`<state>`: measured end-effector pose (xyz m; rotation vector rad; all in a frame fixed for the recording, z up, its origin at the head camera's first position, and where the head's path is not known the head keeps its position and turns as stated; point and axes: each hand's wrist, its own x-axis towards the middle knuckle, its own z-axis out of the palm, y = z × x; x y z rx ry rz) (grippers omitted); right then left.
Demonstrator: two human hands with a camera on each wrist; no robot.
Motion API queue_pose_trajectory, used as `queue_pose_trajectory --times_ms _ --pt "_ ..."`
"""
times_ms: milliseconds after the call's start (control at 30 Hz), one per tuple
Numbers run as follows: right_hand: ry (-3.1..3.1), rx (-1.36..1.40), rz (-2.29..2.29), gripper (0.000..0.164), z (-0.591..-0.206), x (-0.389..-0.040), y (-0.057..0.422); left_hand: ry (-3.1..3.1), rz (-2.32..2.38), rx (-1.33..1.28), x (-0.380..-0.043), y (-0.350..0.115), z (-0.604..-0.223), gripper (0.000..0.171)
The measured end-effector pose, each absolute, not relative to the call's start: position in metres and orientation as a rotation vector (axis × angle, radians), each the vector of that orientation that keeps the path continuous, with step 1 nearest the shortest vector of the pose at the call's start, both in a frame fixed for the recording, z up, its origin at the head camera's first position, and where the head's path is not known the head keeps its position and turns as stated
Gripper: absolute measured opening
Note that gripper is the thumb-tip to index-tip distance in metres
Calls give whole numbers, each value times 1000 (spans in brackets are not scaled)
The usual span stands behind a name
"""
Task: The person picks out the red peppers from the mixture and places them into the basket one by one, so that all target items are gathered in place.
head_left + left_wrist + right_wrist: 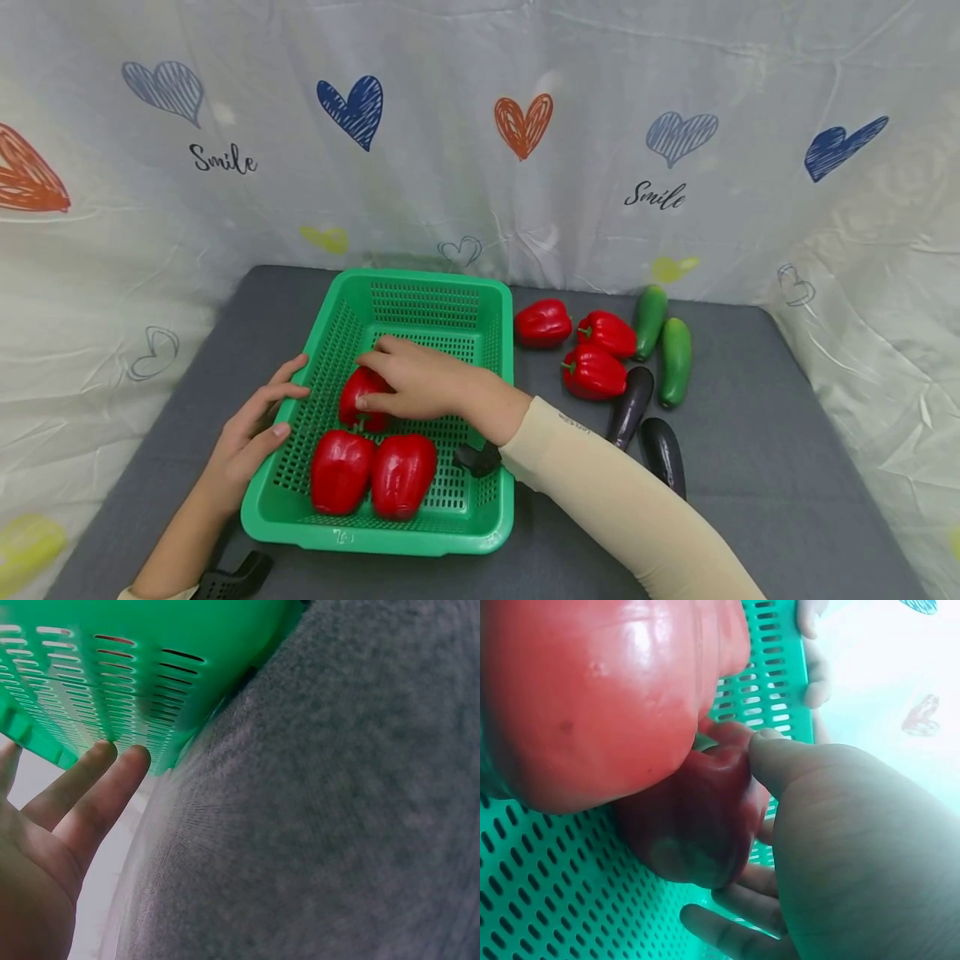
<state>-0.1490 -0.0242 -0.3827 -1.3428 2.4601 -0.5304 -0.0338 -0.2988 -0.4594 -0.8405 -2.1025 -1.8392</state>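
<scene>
My right hand (420, 379) reaches into the green basket (375, 540) and holds a red bell pepper (697, 817), thumb on one side and fingers around the other. In the head view that pepper sits left of the basket's middle, partly covered by the hand. Two more red bell peppers, a left one (341, 473) and a right one (405, 477), lie side by side at the basket's near end. My left hand (243, 437) is at the basket's left rim, its fingers spread and fairly straight. The left wrist view shows its fingertips (133, 759) against the slotted outer wall.
Right of the basket lie three red bell peppers (542, 323), two green cucumbers (677, 362) and two dark eggplants (663, 454), one partly behind the right sleeve (622, 500). Everything stands on a grey cloth-covered table (765, 467). A white curtain (450, 125) with printed hearts hangs behind.
</scene>
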Motion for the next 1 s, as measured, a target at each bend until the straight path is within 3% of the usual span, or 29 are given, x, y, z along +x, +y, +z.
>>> queue_pose_trajectory --times_ms 1000 --pt "2419 -1327 -541 59 -383 -149 -24 -2092 -1852 -857 -35 -299 -460 43"
